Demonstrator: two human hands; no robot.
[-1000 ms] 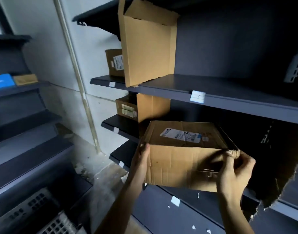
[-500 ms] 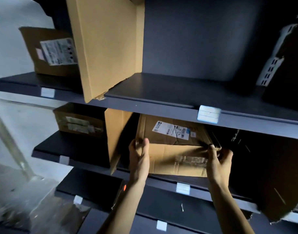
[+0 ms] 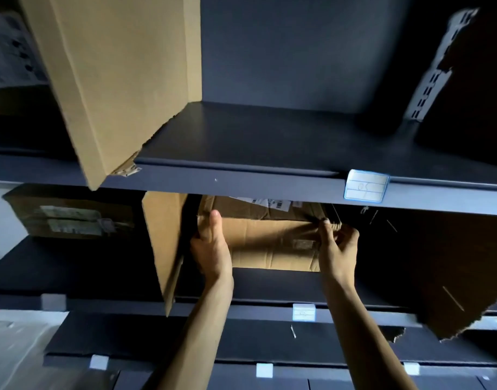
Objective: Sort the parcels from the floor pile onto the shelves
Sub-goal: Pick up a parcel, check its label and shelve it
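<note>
while outstretched, left hand (image 3: 211, 250) and right hand (image 3: 339, 250), grip tight on parcel (image 3: 270, 244) corners

parcel (image 3: 270, 243): tan, white label | shelves (image 3: 270, 136): dark grey

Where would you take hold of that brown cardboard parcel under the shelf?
Probably by its two front corners, coming from the front: the brown cardboard parcel is wide and flat-faced, with the dark shelf board close above its top. The left hand and right hand grip just there.
</note>
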